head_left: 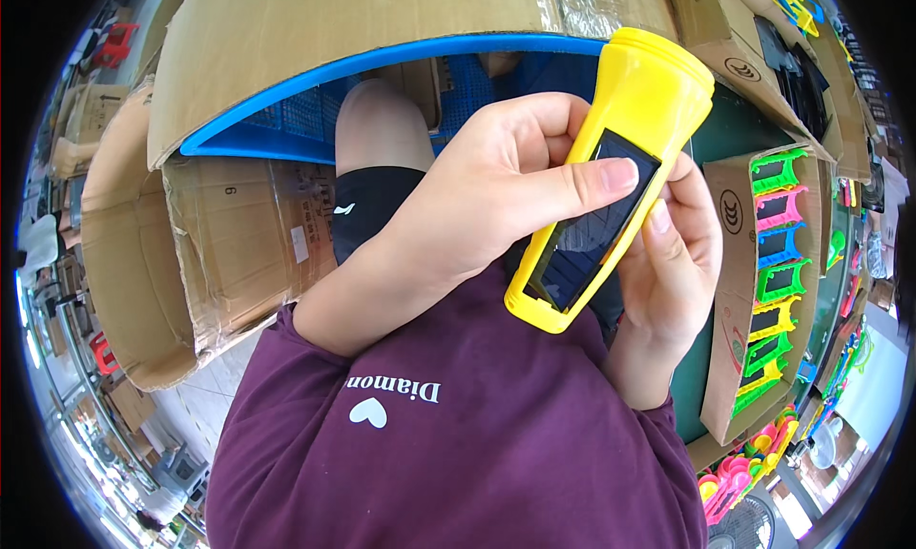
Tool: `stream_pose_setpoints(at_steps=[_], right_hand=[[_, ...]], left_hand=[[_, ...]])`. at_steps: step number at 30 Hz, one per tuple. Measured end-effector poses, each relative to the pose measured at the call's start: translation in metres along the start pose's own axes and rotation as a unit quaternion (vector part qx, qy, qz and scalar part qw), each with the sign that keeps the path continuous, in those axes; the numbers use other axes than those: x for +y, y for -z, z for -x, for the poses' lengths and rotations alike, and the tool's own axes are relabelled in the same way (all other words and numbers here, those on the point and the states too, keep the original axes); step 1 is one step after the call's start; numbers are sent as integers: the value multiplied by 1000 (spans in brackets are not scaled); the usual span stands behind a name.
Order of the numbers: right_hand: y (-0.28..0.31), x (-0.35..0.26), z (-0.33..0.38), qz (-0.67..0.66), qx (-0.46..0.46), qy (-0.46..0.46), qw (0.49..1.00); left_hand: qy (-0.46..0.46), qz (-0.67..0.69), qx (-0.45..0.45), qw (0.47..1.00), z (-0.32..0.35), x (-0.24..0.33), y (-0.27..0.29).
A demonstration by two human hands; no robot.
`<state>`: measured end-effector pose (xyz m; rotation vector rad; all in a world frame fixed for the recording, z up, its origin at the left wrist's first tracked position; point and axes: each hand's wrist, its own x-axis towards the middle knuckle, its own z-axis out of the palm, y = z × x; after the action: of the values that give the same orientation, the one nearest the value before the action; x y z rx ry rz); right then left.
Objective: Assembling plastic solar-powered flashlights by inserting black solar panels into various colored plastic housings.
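Left grip [482, 186] and right grip [682, 263] clasp the yellow torch body [644, 101]; thumb pressure should spread evenly across its dark panel [584, 244].

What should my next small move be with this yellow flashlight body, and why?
Perhaps press the dark panel gently with your left hand: its thumb lies on the panel, while your right hand supports the yellow flashlight body's side.

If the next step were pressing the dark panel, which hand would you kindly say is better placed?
Probably the left hand: its thumb lies across the dark panel of the yellow casing. The right hand is at the casing's side, its thumb by the edge rather than over the panel.
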<state>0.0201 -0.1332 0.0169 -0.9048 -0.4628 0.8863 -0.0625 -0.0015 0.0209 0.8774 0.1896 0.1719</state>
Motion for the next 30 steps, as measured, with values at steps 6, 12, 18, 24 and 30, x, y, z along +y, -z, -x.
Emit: stream_pose_setpoints(at_steps=[6, 12, 18, 24, 30], right_hand=[[-3, -3, 2, 73, 16, 51, 996], [-6, -2, -2, 153, 18, 77, 985], [-8, 0, -4, 127, 14, 80, 989], [-5, 11, -16, 167, 50, 65, 983], [-10, 30, -12, 446, 30, 82, 891]], left_hand=[[-9, -13, 35, 999, -4, -2, -5], [-21, -63, 35, 997, -2, 0, -5], [-12, 68, 68, 995, -3, -1, -10], [-75, 40, 143, 986, -16, -3, -9], [-129, -159, 108, 973, -28, -14, 6]])
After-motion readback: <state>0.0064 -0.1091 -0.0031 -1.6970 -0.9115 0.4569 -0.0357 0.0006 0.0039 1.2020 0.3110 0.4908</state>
